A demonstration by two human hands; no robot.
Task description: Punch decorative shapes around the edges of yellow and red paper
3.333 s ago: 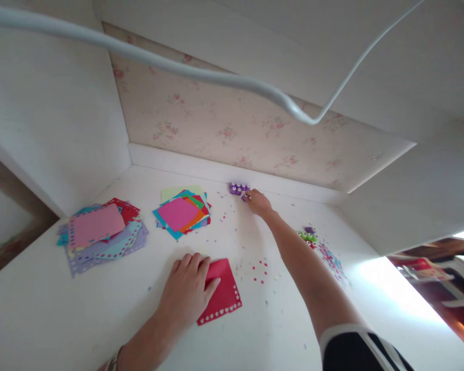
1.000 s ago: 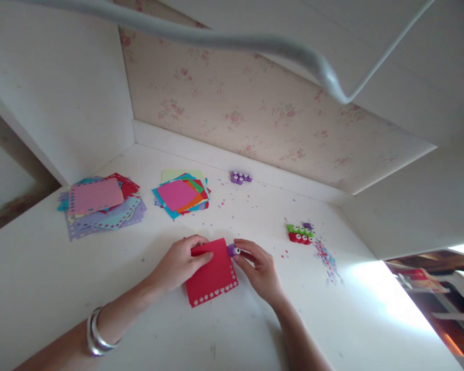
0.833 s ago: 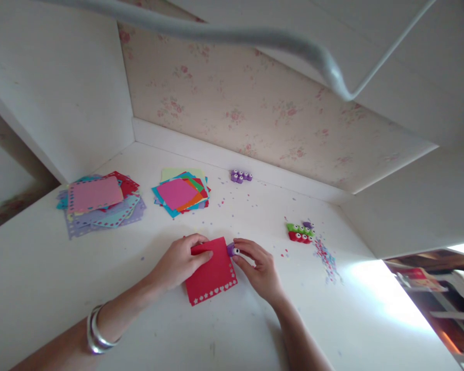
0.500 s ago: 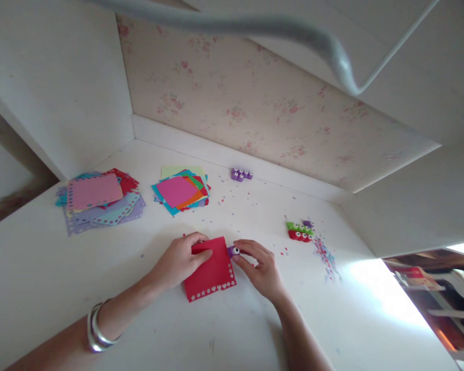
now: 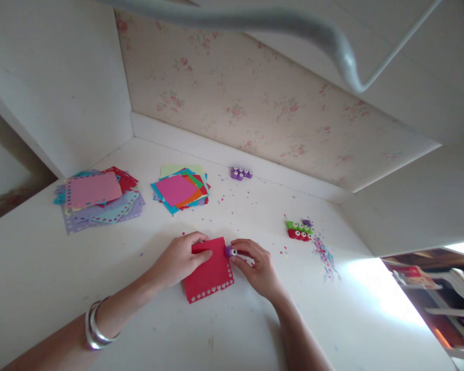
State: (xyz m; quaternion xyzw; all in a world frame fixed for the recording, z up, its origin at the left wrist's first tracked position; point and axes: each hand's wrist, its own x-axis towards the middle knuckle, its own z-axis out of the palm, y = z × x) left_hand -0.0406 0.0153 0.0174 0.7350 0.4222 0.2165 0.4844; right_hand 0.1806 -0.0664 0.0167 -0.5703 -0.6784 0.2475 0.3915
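Locate the red, four-sided paper sheet (image 5: 212, 270) in front of you, over the white tabletop (image 5: 147, 330), between your two hands. Its surface is plain matte red. A row of pale cut-outs, stars with some hearts among them, lines the edge nearest you; a second row climbs the right edge from the near corner. The sheet sits askew: the near edge rises from left to right, and the right edge leans left toward its far end. Its sides look close in length, so you cannot tell a long axis.

Your left hand (image 5: 180, 257) grips the sheet at its far left corner, thumb on top and fingers partly hidden behind. Your right hand (image 5: 259, 265) pinches a small purple punch with a round white button marked in black (image 5: 228, 251). The punch is at the sheet's right edge, beyond the second row of cut-outs. Its long axis runs roughly crosswise, body toward the sheet and button toward your right fingertips. Whether the paper edge lies inside its slot cannot be determined.

Toward the wall, note a cluster of purple punches (image 5: 239, 173); green and red punches (image 5: 299, 231) stand at right.
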